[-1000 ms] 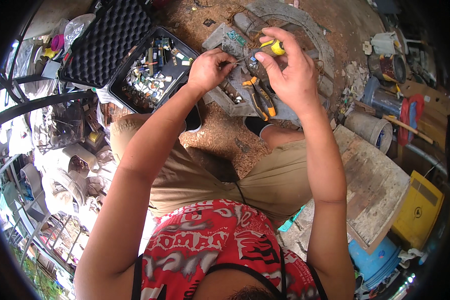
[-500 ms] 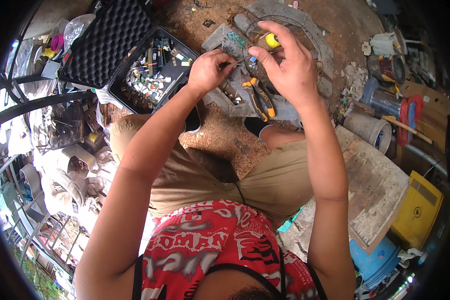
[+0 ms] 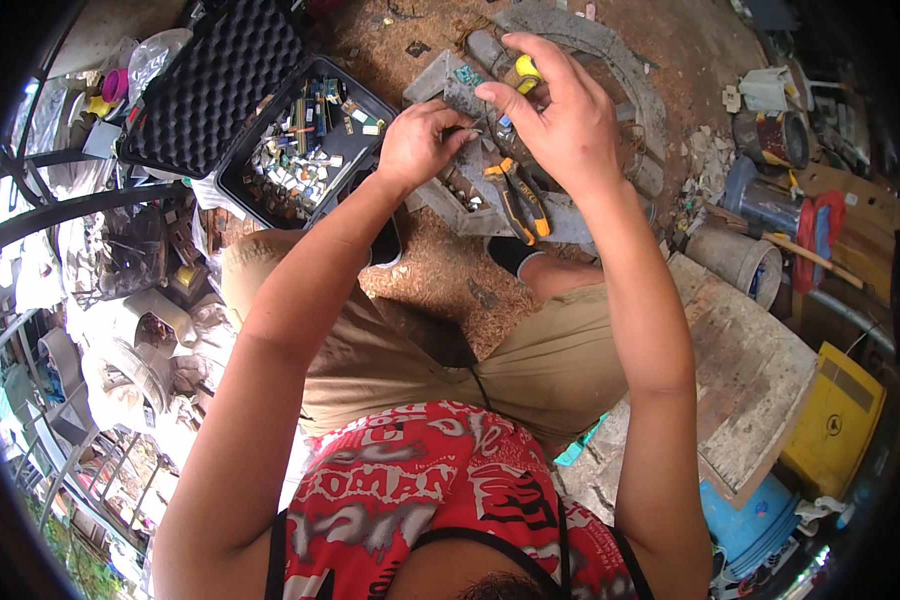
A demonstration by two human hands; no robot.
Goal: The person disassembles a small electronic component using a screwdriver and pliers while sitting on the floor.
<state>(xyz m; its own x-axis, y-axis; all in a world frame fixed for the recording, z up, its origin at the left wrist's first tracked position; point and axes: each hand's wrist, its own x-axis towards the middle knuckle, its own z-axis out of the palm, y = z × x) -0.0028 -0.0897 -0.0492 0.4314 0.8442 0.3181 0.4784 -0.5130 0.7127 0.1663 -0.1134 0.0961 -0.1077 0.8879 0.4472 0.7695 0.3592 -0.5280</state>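
Observation:
My left hand [image 3: 420, 143] is closed in a pinch above the concrete block [image 3: 425, 82]. A small greyish piece [image 3: 476, 131] sticks out at its fingertips, too small to name. My right hand [image 3: 570, 125] is raised just to the right, thumb and forefinger apart. Its other fingers curl out of sight around a yellow-ended tool [image 3: 527, 68], whose kind is hidden. A bit of blue [image 3: 505, 121] shows below the right thumb. Pliers with yellow-and-black handles [image 3: 522, 200] lie on the block below the hands. A green circuit board piece [image 3: 468, 76] lies near its far edge.
At the left an open black case [image 3: 232, 170] with a foam lid [image 3: 215, 85] holds many small electronic parts [image 3: 305, 165]. A grey bucket [image 3: 735, 262], a worn wooden board [image 3: 740, 370], a yellow panel [image 3: 835, 420] and a blue tub [image 3: 750, 525] stand at the right.
My right hand has shifted slightly left and away from me, and the yellow-ended tool has moved with it. My left hand stays nearly in place, still pinching.

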